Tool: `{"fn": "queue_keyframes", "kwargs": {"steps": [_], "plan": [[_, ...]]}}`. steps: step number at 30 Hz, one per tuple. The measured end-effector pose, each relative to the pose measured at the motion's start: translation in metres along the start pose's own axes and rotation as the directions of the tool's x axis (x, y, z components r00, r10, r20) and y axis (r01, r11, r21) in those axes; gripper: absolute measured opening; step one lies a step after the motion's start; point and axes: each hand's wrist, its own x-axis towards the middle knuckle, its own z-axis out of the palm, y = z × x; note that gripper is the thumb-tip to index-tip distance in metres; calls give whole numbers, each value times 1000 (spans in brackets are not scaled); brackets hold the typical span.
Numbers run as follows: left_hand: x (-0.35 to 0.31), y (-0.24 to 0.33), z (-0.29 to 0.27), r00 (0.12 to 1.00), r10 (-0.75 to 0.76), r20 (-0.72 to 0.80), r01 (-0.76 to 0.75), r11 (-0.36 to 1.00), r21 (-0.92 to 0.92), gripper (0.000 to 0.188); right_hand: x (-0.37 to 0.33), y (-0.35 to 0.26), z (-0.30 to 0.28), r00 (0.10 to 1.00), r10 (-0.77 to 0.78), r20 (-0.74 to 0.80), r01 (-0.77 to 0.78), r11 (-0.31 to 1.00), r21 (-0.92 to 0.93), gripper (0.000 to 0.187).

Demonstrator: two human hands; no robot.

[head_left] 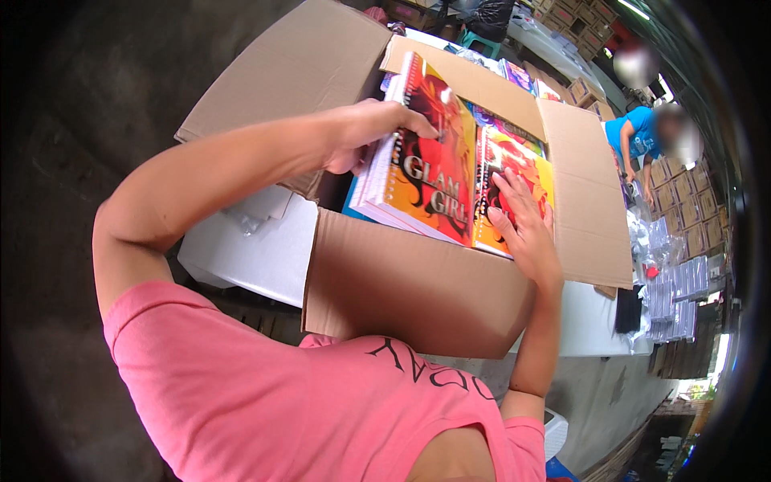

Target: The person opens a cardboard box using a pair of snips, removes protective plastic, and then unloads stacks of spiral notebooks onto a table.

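An open cardboard box (418, 277) stands in front of me with its flaps folded out. Spiral-bound notebooks with glossy red and orange covers fill it. My left hand (377, 132) is closed round the spiral edge of a stack of notebooks (438, 173), its thumb on the top cover and its other fingers partly hidden behind. That stack is tilted at the box's left side. On the right, my right hand (522, 217) lies with fingers spread on the cover of another notebook (491, 189) inside the box. Further notebooks with blue and purple covers show behind.
Beneath the box is a white table (249, 253) with clear plastic on its left part. At the right lie plastic-wrapped packs (675, 297). A person in a blue shirt (638, 132) works there, near stacked cartons (683, 197). A green stool (479, 42) stands at the back.
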Motion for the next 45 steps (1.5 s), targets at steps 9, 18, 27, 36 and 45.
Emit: {"fn": "queue_keyframes", "kwargs": {"steps": [9,18,27,36,45], "plan": [[-81,20,-25,900,314,-301,-423,793,-438,25,-1,3,6,998,-37,-52,36,999,-7,61],[-53,72,72,847,527,-76,-512,768,-384,22,-12,-1,-85,988,44,-149,152,-94,984,84],[15,85,319,795,319,516,-263,948,-179,31,-159,140,-169,961,206,-185,255,-402,880,50],[166,-35,539,920,-176,349,70,953,295,76,-274,375,-106,804,480,351,-120,-448,886,40],[162,-40,539,899,-276,340,70,857,510,62,-223,486,22,891,390,231,-179,-165,970,38]]}}
